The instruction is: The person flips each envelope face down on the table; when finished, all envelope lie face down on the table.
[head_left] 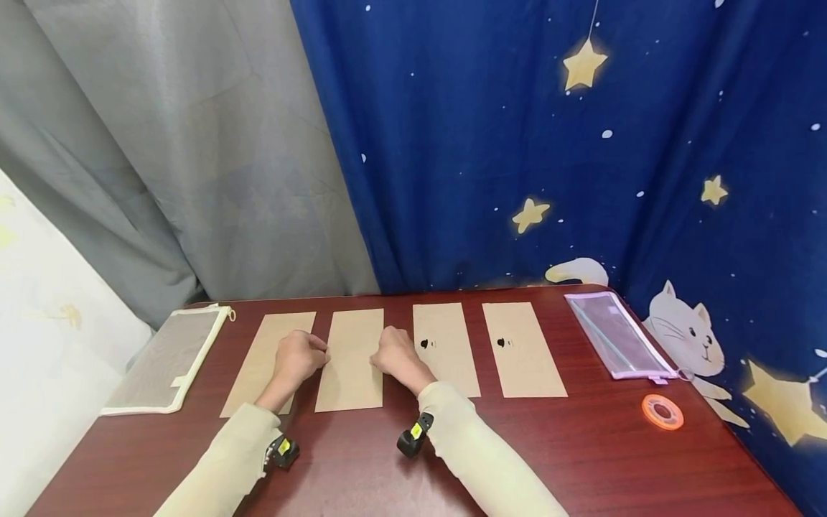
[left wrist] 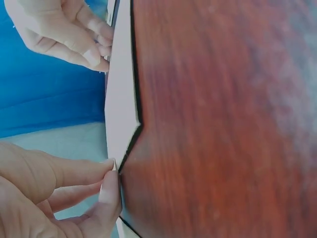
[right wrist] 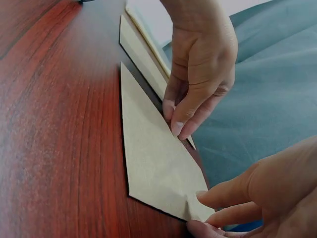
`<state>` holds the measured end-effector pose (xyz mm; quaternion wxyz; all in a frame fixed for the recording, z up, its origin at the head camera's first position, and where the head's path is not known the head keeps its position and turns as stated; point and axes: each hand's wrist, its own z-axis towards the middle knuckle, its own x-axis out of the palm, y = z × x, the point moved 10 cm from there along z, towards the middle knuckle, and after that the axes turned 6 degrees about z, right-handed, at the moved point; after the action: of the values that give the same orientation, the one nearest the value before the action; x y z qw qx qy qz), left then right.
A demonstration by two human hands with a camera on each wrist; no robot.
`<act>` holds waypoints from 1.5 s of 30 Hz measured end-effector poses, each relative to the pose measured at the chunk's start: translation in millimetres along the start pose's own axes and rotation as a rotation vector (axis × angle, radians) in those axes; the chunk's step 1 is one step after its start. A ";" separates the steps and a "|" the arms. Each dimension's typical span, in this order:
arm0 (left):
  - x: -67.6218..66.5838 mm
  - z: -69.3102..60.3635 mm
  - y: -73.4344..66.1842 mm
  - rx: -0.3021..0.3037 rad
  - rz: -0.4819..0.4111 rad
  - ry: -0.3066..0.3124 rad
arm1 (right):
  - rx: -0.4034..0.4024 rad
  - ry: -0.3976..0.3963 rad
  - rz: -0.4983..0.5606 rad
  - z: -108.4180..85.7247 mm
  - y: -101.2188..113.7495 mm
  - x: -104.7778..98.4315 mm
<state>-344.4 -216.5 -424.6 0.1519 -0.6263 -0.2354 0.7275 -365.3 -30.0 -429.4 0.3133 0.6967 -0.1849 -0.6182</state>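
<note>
A plain brown kraft paper piece (head_left: pixel 351 366) lies on the table between the two hands. My left hand (head_left: pixel 298 360) pinches its left edge between thumb and fingers, plainest in the left wrist view, where the left hand (left wrist: pixel 44 193) is at the bottom. On the opposite edge, my right hand (head_left: pixel 402 357) pinches the paper between thumb and forefinger. In the right wrist view a small raised crease shows beside the right hand (right wrist: pixel 282 191). Another plain kraft piece (head_left: pixel 266 359) lies partly under the left forearm. Whether these are flat sheets or bags I cannot tell.
Two kraft pieces, the nearer (head_left: pixel 446 330) and the farther one (head_left: pixel 526 366), carry small black hat prints on the right. A cream-edged mesh zip pouch (head_left: pixel 171 355) lies far left. A purple zip pouch (head_left: pixel 614 337) and an orange tape roll (head_left: pixel 662 412) lie right. Curtains hang behind.
</note>
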 end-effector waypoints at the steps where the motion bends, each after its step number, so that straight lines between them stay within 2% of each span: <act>1: 0.1 0.2 -2.0 0.007 0.010 0.000 | 0.000 0.000 -0.002 0.4 -0.5 -0.8; 7: -3.3 2.0 -14.8 0.033 0.064 -0.031 | -0.030 -0.018 0.060 -1.4 -6.6 -18.0; 10: -4.3 2.1 -22.6 0.020 0.059 -0.040 | -0.067 -0.047 0.098 -1.7 -11.4 -37.7; 13: 1.0 2.6 -33.5 0.008 0.011 -0.024 | -0.081 -0.080 0.109 -1.0 -20.7 -61.8; 17: 17.0 1.6 -53.9 0.004 -0.083 0.032 | -0.043 -0.110 0.087 0.7 -44.1 -90.7; 20: 32.7 -0.6 -70.8 -0.011 -0.202 0.113 | -0.007 -0.128 0.071 0.3 -65.8 -111.0; 22: 44.1 -2.1 -81.2 -0.023 -0.312 0.184 | 0.016 -0.141 0.060 -2.0 -81.3 -124.3; 25: 62.4 -5.8 -90.7 -0.092 -0.539 0.315 | 0.063 -0.138 0.079 -5.9 -107.6 -137.4; 29: 78.5 -8.5 -96.3 -0.181 -0.727 0.411 | 0.138 -0.093 0.219 -12.0 -138.4 -140.0; 31: 84.4 -8.3 -98.4 -0.200 -0.771 0.435 | 0.159 -0.068 0.313 -14.2 -148.4 -137.7; 37: 98.7 -4.7 -97.6 -0.269 -0.840 0.473 | 0.190 0.026 0.532 -16.4 -159.0 -123.0; 40: 102.0 -3.1 -98.9 -0.276 -0.863 0.478 | 0.219 0.065 0.593 -16.6 -160.3 -117.1; 45: 105.8 -5.3 -106.7 -0.274 -0.900 0.493 | 0.279 0.062 0.657 -17.1 -165.5 -116.7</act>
<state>-365.0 -71.1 -457.1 0.4167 -0.6301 -0.5310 0.3840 -389.6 170.5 -451.8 0.4026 0.6548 -0.4720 -0.4317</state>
